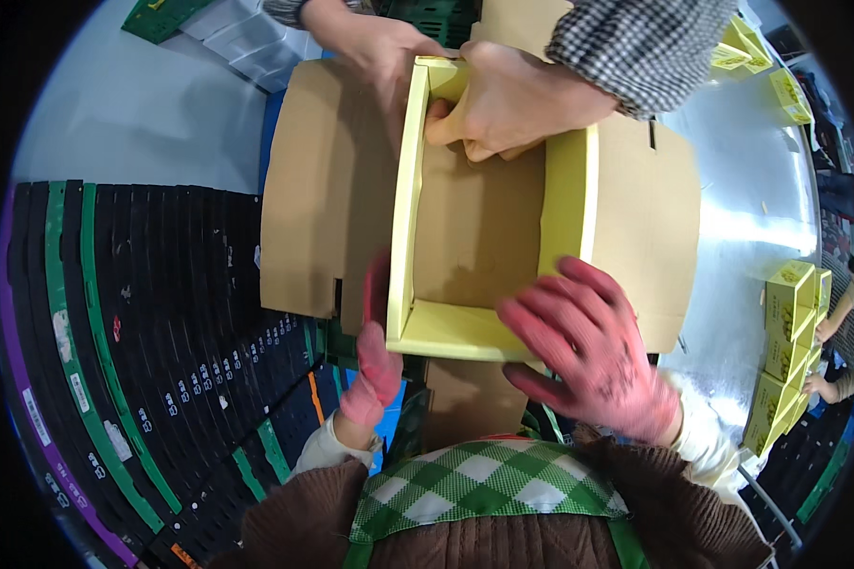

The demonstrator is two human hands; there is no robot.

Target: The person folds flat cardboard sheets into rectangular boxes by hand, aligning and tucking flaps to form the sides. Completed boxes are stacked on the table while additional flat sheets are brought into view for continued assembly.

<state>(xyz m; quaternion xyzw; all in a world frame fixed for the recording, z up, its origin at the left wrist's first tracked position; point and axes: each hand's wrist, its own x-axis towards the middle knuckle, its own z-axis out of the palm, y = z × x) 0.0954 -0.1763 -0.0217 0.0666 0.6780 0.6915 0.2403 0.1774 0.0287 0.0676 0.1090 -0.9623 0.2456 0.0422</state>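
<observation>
A pale yellow open-topped box (493,343) sits in front of me over an open brown cardboard carton (308,190). My left hand (378,365), in a pink glove, holds the box at its near left side; some of its fingers are hidden behind the wall. At the near right corner is my right hand (598,356), also in a pink glove, with fingers apart and slightly blurred. Another person's right-side hand (517,104) reaches with curled fingers into the far end of the box. That person's other hand (380,52) is at the far left corner.
Stacked black, green and purple crates (162,332) fill the left side. On the right runs a shiny metal table (721,228) with several yellow boxes (782,332) along its far edge. Other hands (825,384) are beside those boxes. Carton flaps spread out on both sides.
</observation>
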